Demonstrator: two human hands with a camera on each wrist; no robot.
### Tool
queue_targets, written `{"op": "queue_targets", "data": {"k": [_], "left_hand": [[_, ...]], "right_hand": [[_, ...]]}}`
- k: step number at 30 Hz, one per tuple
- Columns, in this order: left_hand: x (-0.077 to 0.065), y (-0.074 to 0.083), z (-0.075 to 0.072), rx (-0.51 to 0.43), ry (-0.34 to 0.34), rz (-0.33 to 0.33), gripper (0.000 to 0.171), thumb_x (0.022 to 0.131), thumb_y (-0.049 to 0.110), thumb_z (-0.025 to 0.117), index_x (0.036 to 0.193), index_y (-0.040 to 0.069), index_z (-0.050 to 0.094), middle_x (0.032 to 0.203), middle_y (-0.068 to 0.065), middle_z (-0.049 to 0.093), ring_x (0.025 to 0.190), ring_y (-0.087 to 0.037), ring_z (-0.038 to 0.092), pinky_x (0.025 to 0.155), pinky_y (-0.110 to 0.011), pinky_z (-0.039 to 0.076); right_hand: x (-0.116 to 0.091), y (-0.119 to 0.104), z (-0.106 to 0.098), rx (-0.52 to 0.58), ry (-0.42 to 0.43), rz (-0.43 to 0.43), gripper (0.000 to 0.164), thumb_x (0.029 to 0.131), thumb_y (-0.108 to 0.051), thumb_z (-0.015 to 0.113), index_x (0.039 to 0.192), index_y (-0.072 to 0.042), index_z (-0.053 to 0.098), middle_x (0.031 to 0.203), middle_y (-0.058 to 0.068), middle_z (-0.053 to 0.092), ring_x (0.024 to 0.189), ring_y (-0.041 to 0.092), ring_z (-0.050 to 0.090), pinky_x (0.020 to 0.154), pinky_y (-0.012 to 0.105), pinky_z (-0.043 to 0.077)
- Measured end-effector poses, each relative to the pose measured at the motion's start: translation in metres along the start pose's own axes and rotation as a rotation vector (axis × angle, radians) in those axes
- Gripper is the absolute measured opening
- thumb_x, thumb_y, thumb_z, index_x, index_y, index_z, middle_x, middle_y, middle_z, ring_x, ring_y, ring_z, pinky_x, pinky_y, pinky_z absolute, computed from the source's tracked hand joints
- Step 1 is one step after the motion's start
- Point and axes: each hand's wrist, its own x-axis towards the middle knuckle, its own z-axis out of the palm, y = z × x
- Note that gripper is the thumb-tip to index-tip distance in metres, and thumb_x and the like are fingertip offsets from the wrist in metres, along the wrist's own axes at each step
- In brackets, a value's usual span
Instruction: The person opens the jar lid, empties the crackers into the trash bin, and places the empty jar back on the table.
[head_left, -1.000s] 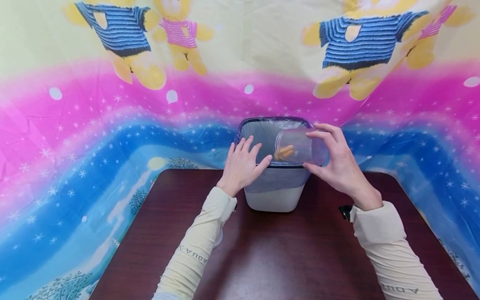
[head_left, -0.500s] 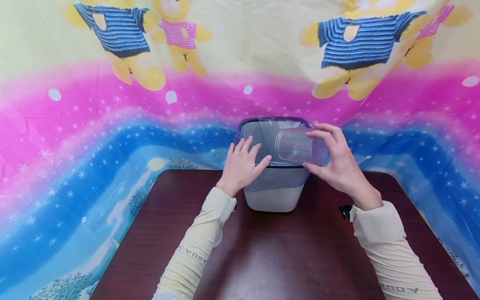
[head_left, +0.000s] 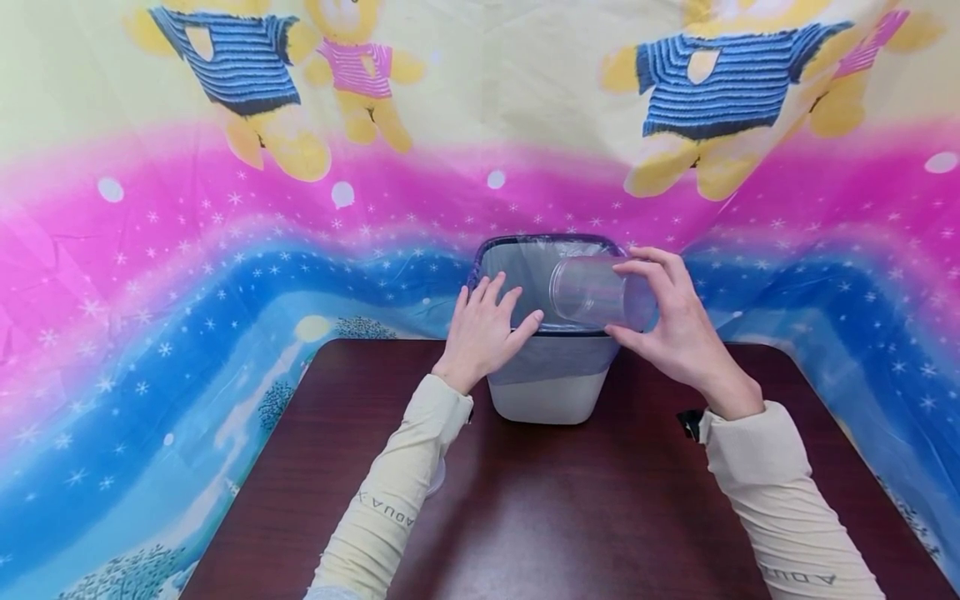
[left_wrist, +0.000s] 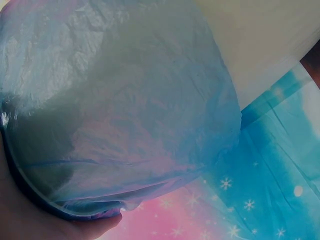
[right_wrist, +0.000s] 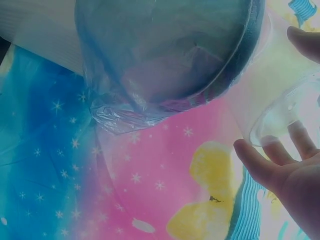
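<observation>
A whitish trash bin, lined with a translucent bluish bag, stands at the far side of the table. My left hand lies at the bin's left rim with its fingers spread; part of it shows against the dark rim in the left wrist view. Over the right side of the opening, my right hand grips a clear plastic cup around its base end. The cup lies on its side, mouth pointing left into the bin, and no contents show in it. What lies deep in the bin is hidden.
A dark reddish-brown table carries the bin. Partly hidden by the left forearm is the edge of a clear round object. Behind the table hangs a colourful cloth printed with bears and snowflakes.
One second ago several orange-yellow pieces lay at the cup's mouth; by half a second ago they were out of the cup. Both hands and the cup have stayed in place.
</observation>
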Motion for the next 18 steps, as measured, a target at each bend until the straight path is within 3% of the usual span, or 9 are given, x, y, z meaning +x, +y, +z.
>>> {"op": "queue_targets", "data": {"k": [18], "left_hand": [[0.0006, -0.0002, 0.0, 0.003, 0.001, 0.0, 0.066, 0.095, 0.063, 0.032, 0.143, 0.02, 0.048, 0.157, -0.008, 0.032, 0.146, -0.03, 0.028, 0.119, -0.055, 0.015]], "right_hand": [[-0.0005, 0.0002, 0.0002, 0.016, 0.001, 0.03, 0.074, 0.066, -0.004, 0.086, 0.13, -0.009, 0.049, 0.144, 0.014, 0.036, 0.132, 0.033, 0.038, 0.097, 0.063, 0.041]]}}
